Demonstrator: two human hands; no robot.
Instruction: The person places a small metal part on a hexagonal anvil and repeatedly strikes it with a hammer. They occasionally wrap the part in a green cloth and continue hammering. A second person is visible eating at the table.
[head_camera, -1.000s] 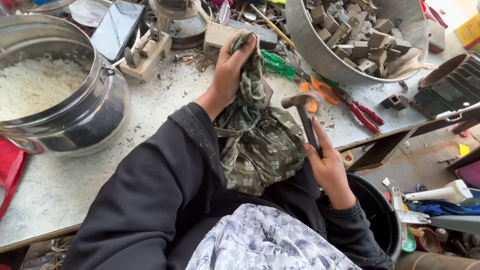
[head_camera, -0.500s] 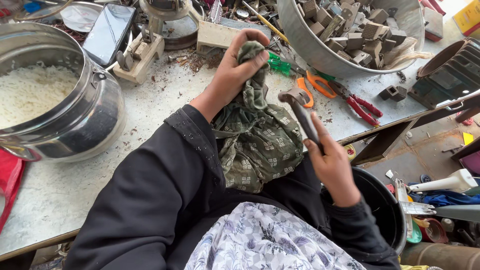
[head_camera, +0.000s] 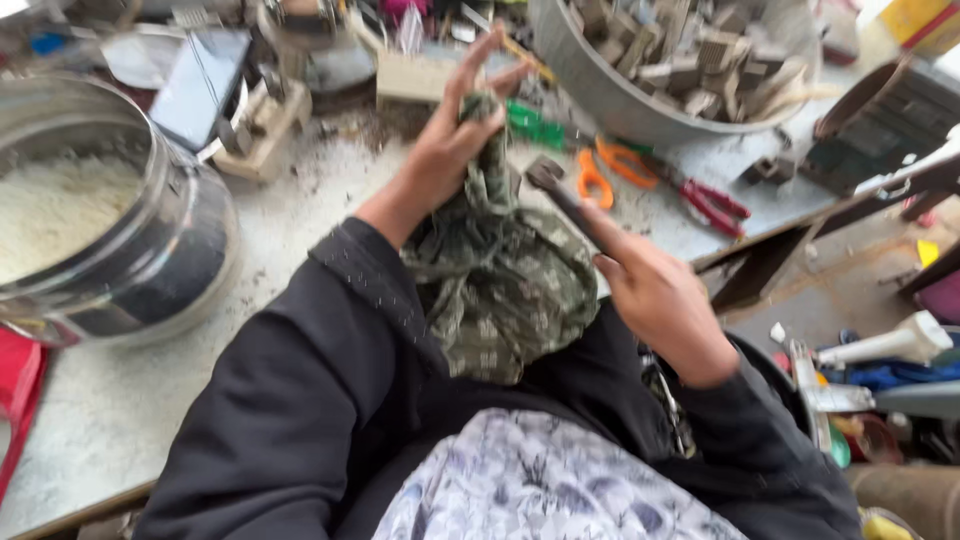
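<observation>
My left hand (head_camera: 452, 140) pinches the top of a green patterned cloth (head_camera: 500, 280) and holds it up over the workbench; two of its fingers stick out. The cloth hangs down onto my lap. My right hand (head_camera: 660, 300) grips the handle of a small hammer (head_camera: 556, 190), whose dark head points up and left, close beside the cloth. Both arms wear dark sleeves.
A big steel pot (head_camera: 120, 240) with white grains stands at the left. A metal basin (head_camera: 690, 70) of wood blocks sits at the back right. Orange-handled scissors (head_camera: 605, 170), red pliers (head_camera: 715, 200) and a green tool (head_camera: 535, 125) lie on the dusty bench (head_camera: 330, 190). Clutter fills the floor at the right.
The hammer has swung left and tilted toward the cloth. My left hand has lifted the cloth's top a little higher and spread its fingers. The view is blurred by motion.
</observation>
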